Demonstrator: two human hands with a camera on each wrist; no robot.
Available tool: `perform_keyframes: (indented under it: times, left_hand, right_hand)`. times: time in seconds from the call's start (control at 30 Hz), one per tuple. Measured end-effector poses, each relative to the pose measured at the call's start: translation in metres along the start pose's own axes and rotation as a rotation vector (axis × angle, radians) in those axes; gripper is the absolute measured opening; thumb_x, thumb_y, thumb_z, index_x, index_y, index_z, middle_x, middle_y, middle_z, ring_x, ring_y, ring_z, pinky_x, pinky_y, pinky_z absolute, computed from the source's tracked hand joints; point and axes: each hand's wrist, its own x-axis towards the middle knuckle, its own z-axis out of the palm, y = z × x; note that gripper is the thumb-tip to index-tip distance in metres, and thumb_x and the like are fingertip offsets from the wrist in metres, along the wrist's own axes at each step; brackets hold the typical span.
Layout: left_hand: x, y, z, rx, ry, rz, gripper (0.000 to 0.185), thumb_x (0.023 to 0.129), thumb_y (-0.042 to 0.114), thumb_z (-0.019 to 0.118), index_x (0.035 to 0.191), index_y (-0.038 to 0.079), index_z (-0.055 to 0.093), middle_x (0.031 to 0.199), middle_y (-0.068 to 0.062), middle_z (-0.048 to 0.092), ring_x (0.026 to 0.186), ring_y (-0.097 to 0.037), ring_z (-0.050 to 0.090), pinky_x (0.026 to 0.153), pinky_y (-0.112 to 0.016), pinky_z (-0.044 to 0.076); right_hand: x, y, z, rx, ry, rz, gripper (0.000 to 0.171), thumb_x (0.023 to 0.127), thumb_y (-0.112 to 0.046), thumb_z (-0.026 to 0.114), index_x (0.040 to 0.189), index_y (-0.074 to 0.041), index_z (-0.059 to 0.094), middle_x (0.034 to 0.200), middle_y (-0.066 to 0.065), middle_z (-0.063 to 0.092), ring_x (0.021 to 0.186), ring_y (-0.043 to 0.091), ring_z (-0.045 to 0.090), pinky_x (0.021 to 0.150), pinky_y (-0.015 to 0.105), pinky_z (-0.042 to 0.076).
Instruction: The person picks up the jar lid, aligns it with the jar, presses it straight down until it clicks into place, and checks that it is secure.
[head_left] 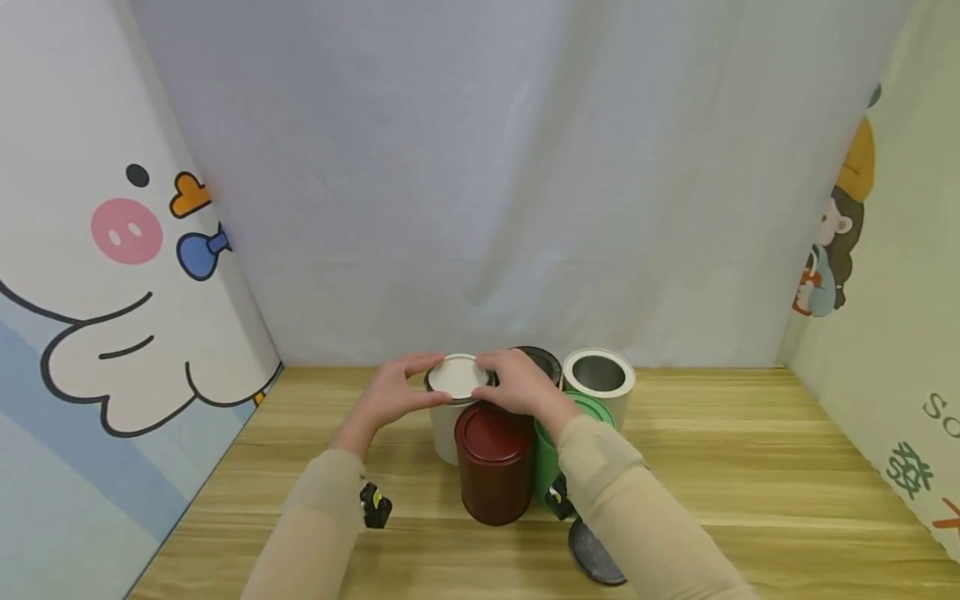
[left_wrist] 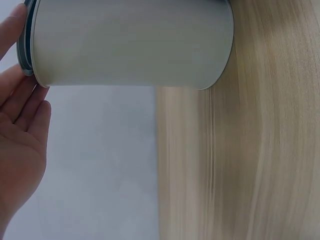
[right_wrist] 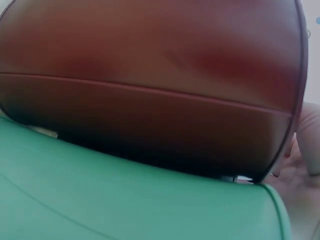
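A white lid with a dark rim [head_left: 457, 377] lies over the top of a white can [head_left: 444, 429] at the back of the table. My left hand [head_left: 393, 392] grips the lid's left edge with thumb and fingers. From the other side my right hand [head_left: 525, 383] holds the lid's right edge. Seen by the left wrist camera, the lid's dark edge [left_wrist: 24, 42] is at the can's top end, between thumb and fingertips. A dark red can [head_left: 497, 475] stands just in front. In the right wrist view it hides much of the right hand.
A green can [head_left: 546, 471] stands beside the red one, partly behind my right forearm. Behind it are a dark can [head_left: 543, 358] and an open white can [head_left: 630, 385]. A dark round lid [head_left: 592, 554] lies on the table near the right sleeve. A pale curtain [head_left: 480, 208] hangs behind.
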Motion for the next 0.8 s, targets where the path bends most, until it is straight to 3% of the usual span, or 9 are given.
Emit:
perform_keyframes:
  times: [0.43,0.6,0.7,0.8]
  left_hand:
    - [0.0004,-0.0016,0.0015,-0.089,-0.039,-0.061,0.070,0.082,0.027,0.083,0.142,0.005,0.055,0.145,-0.016,0.050,0.138,-0.037,0.038,0.108,-0.055,0.036]
    - [0.0001,-0.0021,0.0008,-0.071,-0.045,-0.038,0.070,0.083,0.027,0.082,0.142,0.001,0.053,0.146,-0.017,0.049,0.138,-0.037,0.039,0.109,-0.056,0.035]
    - [0.0001,-0.0020,-0.0005,-0.044,-0.031,-0.017,0.066,0.084,0.025,0.081,0.140,0.000,0.055,0.144,-0.017,0.051,0.136,-0.038,0.041,0.109,-0.057,0.034]
    - [0.0004,-0.0029,-0.0020,-0.008,-0.012,0.003,0.060,0.086,0.024,0.079,0.137,0.000,0.058,0.142,-0.017,0.054,0.134,-0.039,0.043,0.109,-0.057,0.034]
  right_hand:
    - [0.0023,-0.0023,0.0050,-0.041,0.005,0.032,0.015,0.089,-0.017,0.075,0.091,-0.006,0.066,0.087,0.004,0.064,0.077,0.020,0.054,0.070,0.035,0.045]
    - [0.0019,-0.0011,0.0059,-0.060,-0.023,0.054,0.024,0.091,-0.018,0.072,0.111,-0.004,0.069,0.113,0.010,0.068,0.101,0.028,0.062,0.087,0.041,0.048]
    - [0.0011,-0.0001,0.0056,-0.054,-0.042,0.074,0.037,0.092,-0.019,0.071,0.125,-0.001,0.066,0.129,0.015,0.063,0.119,0.032,0.057,0.101,0.044,0.045]
    - [0.0004,0.0010,0.0054,-0.039,-0.050,0.087,0.042,0.093,-0.018,0.070,0.130,0.001,0.063,0.135,0.017,0.059,0.126,0.034,0.052,0.107,0.044,0.040]
